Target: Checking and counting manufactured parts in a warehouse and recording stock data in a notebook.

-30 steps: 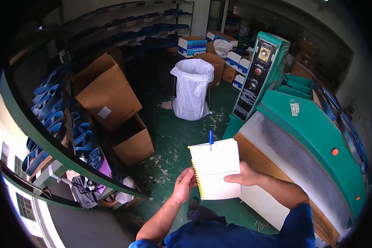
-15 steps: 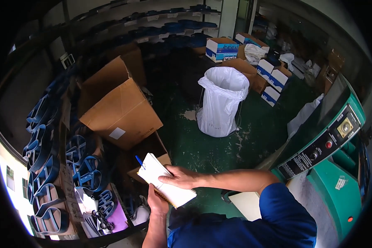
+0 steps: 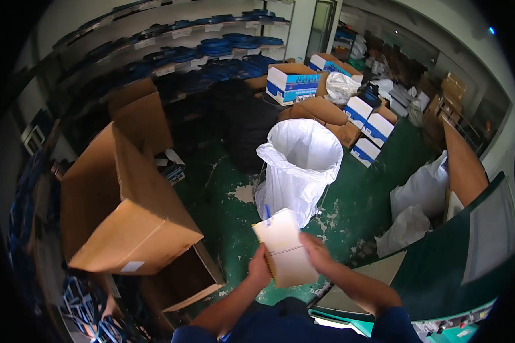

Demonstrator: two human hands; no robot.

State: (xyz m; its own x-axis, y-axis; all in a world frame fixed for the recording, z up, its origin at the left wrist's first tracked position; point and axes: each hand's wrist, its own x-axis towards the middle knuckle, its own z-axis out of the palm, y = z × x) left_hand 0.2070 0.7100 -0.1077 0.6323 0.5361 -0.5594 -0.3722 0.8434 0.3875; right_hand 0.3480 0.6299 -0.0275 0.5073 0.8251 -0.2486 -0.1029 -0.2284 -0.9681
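One notebook (image 3: 287, 251) is held above the green floor (image 3: 357, 191), gripped by the left hand (image 3: 259, 268) at its spiral edge and the right hand (image 3: 316, 251) at the opposite edge, probably to keep it steady, while the blue pen (image 3: 267, 212) sits at its top, perhaps clipped there.

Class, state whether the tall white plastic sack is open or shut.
Open: the tall white plastic sack gapes at the top, its inner wall showing.

1. Notebook (image 3: 287, 250): open, cream pages up, spiral binding along its left edge, top tilted leftward; held on the near side of the white bag (image 3: 283, 186).
2. Blue pen (image 3: 267, 212): near upright, apparently clipped to the page top, though blurred; before the white bag's lower wall.
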